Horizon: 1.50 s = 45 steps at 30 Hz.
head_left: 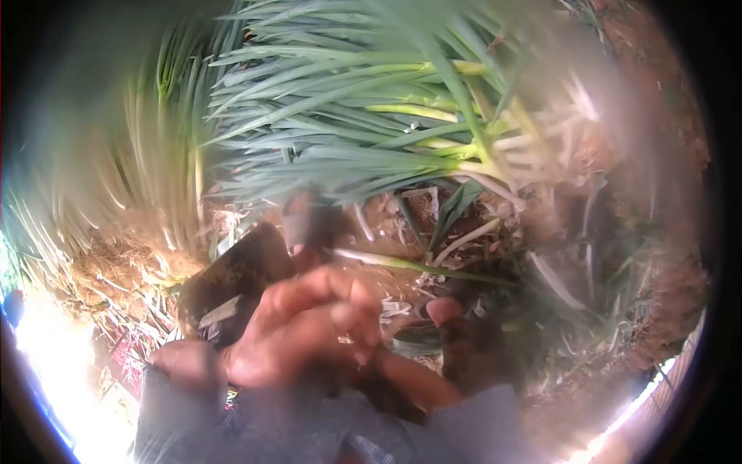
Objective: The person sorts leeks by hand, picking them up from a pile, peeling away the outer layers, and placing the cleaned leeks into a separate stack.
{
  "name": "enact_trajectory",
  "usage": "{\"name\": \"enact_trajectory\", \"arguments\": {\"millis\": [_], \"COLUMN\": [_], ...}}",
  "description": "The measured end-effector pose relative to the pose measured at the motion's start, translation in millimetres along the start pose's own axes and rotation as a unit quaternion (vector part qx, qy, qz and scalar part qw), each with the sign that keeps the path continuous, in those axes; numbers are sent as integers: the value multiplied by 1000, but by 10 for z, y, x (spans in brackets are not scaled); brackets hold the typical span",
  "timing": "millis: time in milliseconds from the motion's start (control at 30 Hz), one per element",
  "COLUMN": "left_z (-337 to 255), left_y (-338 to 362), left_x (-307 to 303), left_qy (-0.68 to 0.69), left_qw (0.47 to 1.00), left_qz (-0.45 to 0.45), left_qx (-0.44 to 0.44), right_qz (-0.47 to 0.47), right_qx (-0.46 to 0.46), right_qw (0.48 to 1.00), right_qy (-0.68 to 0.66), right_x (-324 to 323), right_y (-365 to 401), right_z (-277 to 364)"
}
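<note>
Both hands are together at the lower centre, blurred. My left hand [282, 336] reaches in from the left with its fingers curled; what they hold, if anything, is too smeared to make out. My right hand [362, 321] meets it from the right, its fingers partly hidden and blurred. Just beyond them a single green onion [417, 267] lies slanting, its white end to the left. Farther up, a large pile of green onions [332, 116] has its leaves to the left and its white ends to the right.
Upright green onions with tangled roots [131, 259] stand at the left. Dark footwear [232, 282] is beside my left hand, and a bare toe [444, 311] shows right of my right hand. Loose stalks and peelings [556, 280] litter the brown soil [657, 332].
</note>
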<state>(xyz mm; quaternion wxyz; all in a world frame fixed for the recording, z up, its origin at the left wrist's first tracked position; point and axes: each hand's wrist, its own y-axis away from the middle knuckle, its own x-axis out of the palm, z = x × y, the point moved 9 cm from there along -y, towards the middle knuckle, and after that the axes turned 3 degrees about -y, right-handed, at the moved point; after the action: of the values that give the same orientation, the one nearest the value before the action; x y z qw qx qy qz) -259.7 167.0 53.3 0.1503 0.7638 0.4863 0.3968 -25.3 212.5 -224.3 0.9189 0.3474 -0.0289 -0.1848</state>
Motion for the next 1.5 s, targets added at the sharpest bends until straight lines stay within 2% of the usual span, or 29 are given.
{"name": "enact_trajectory", "arguments": {"millis": [33, 67, 100, 300, 367, 500, 600, 700, 733, 767, 833, 900, 967, 1033, 1100, 1133, 1233, 1333, 1400, 1433, 1500], "left_z": [-85, -164, -232, -701, -806, -808, -662, -547, -463, -485, -515, -579, -471, -364, -218, -140, -10, 38, 20, 0, -45], "left_y": [-92, -192, -281, -522, -479, -371, -396, -507, -573, -522, -384, -324, -411, -609, -815, -936, -1050, -1077, -1136, -1114, -1114], "left_x": [24, 27, 31, 55, 184, 234, 111, 30, 46, 214, 599, 897, 994, 1011, 917, 873, 891, 1216, 1174, 1173, 1049], "left_qy": [-18, 21, 122, 155, 154, 136, 82, 54, 58, 40, 12, -14, -19, -13, -48, -65, -108, -165, -145, -134, -133], "left_qw": [1000, 1000, 992, 978, 969, 954, 955, 948, 955, 956, 953, 953, 961, 972, 981, 985, 973, 958, 962, 964, 974], "left_qz": [21, -7, 13, 2, 34, 40, 8, -20, -29, 1, 53, 104, 122, 118, 100, 90, 93, 213, 211, 212, 164], "left_qx": [-1, 0, 31, 140, 190, 265, 285, 313, 290, 292, 298, 283, 247, 204, 158, 134, 182, 95, 92, 88, 84], "right_qz": [11, 21, 28, 55, 59, 58, -21, -164, -256, -338, -447, -508, -522, -588, -623, -629, -578, -527, -481, -451, -473], "right_qx": [4, 8, 12, 34, 32, 25, 21, 11, -4, -17, -88, -26, -3, 19, 57, 71, 139, 230, 277, 277, 239], "right_qw": [1000, 1000, 999, 992, 988, 977, 966, 945, 941, 929, 885, 860, 850, 780, 738, 731, 752, 780, 801, 820, 835], "right_qy": [6, 15, 28, 108, 139, 202, 257, 284, 221, 152, 101, 26, 68, 215, 254, 255, 284, 245, 224, 218, 149], "right_x": [-5, -26, -48, -205, -245, -324, -922, -1856, -2166, -2448, -2940, -3353, -3941, -4451, -4937, -5178, -5778, -6225, -6319, -6323, -6337], "right_y": [41, 72, 110, 341, 406, 468, 533, 1115, 1351, 1609, 2173, 2570, 2665, 2935, 3073, 3067, 2874, 2647, 2543, 2484, 2499], "right_z": [-6, -2, 3, 6, -36, -126, -6, 498, 539, 519, 686, 518, 95, 203, 211, 98, -158, -437, -642, -752, -906]}}
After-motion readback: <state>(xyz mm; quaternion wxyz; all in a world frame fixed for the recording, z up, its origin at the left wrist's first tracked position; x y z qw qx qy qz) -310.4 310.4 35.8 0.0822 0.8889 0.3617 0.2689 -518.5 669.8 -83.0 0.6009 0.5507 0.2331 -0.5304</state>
